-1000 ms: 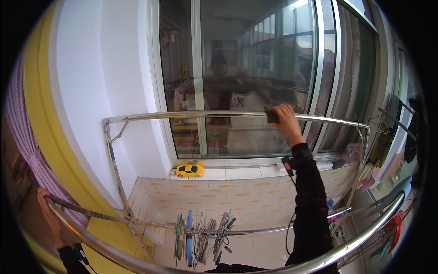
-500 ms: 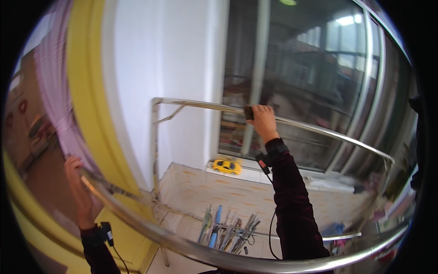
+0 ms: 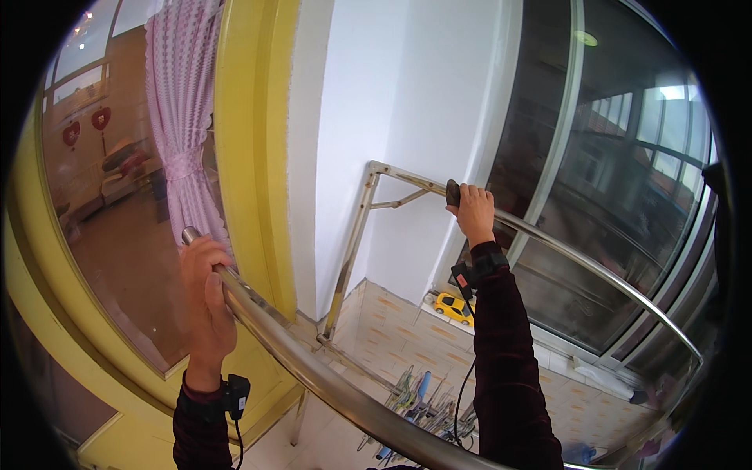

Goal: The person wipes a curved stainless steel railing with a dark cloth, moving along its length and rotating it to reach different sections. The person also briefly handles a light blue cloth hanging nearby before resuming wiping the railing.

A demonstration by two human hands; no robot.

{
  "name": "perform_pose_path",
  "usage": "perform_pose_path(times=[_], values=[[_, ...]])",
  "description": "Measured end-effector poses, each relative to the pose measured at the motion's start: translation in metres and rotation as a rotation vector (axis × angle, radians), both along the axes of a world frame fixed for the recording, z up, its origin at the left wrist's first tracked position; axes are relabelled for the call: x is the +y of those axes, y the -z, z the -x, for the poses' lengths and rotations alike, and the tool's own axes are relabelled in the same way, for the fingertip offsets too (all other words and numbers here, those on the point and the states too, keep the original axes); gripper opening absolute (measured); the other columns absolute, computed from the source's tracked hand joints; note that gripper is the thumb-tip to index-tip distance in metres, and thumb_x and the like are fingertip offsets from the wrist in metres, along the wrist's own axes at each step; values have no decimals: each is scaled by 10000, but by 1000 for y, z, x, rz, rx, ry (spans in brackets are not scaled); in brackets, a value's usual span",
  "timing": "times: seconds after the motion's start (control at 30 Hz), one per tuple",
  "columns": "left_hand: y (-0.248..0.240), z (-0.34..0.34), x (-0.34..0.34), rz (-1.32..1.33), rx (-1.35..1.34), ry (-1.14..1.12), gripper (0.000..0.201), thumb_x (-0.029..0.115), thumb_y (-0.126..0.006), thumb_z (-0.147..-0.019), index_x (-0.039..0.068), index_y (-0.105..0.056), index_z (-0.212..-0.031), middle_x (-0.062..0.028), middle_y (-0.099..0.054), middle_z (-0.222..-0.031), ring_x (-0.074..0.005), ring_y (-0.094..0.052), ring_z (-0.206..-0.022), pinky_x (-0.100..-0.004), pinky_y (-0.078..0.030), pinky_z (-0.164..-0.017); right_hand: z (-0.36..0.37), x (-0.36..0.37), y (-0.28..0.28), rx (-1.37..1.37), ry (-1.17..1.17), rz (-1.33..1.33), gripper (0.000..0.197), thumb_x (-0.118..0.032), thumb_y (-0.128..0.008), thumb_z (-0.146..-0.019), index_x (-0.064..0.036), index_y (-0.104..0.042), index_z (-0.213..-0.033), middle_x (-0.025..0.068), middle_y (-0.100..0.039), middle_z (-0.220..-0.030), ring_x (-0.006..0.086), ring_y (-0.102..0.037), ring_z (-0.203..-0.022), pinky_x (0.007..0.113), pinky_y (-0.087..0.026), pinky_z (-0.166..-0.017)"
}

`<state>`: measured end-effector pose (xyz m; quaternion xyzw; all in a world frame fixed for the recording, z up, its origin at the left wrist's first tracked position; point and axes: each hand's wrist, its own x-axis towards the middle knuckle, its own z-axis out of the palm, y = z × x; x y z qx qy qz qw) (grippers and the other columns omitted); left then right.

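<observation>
- Near rail (image 3: 337, 384), its end pointing toward 10 o'clock, is grasped by left hand (image 3: 210, 294).
- Dark pad (image 3: 453, 193), long axis 12-to-6, is held on far rail (image 3: 548, 238) by right hand (image 3: 475, 213).

Near rail (image 3: 313, 365) and far rail (image 3: 548, 238): silver. Pad (image 3: 453, 193): near-black. Sleeves (image 3: 513, 368): dark maroon. Curtain (image 3: 184, 166): pink, fine repeating pattern. Door frame (image 3: 252, 157): yellow. Toy car (image 3: 454, 310): yellow and black. Wall tiles (image 3: 576, 399): cream, orange dashes.

A head-worn fisheye looks forward and down over both nearby hands (image 3: 476, 215).
</observation>
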<state>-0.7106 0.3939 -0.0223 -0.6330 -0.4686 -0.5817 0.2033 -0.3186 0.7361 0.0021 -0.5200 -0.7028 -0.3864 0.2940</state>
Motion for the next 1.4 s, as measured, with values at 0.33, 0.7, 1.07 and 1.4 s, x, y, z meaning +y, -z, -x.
perform_pose_path(times=[0.33, 0.7, 1.07, 1.4], values=[[1, 1, 2, -11, 10, 27, 302, 218, -293, -1015, 18, -518, -1029, -159, -523, -1123, -356, -459, -1195, -488, -227, -1145, 48, 20, 9, -8, -27, -94, 582, -337, -821, -740, -87, -553, -1192, 66, -620, -1075, 262, -581, -1073, 432, -411, -975], [2, 7, 5, -44, 96, -44, 326, 245, -306, -1026, 8, -525, -982, -166, -537, -1073, -356, -488, -1144, -448, -299, -1099, -93, -60, 5, -37, 10, -72, 609, -327, -796, -759, -97, -545, -1264, 67, -595, -1151, 275, -554, -1138, 461, -392, -1040], [1, 1, 2, -46, -1, 69, 327, 255, -304, -1047, 6, -504, -976, -148, -508, -1076, -282, -487, -1092, -361, -333, -1036, -311, -187, 2, 21, 261, 7, 644, -329, -785, -764, -101, -528, -1309, 67, -578, -1259, 274, -512, -1241, 481, -344, -1105], [9, 4, 8, -52, -34, 21, 314, 219, -302, -1053, 1, -516, -979, -151, -531, -1075, -296, -504, -1097, -360, -340, -1050, -476, -272, -3, 168, 283, 135, 688, -215, -788, -757, -82, -502, -1368, 150, -542, -1343, 362, -482, -1266, 459, -322, -1122]])
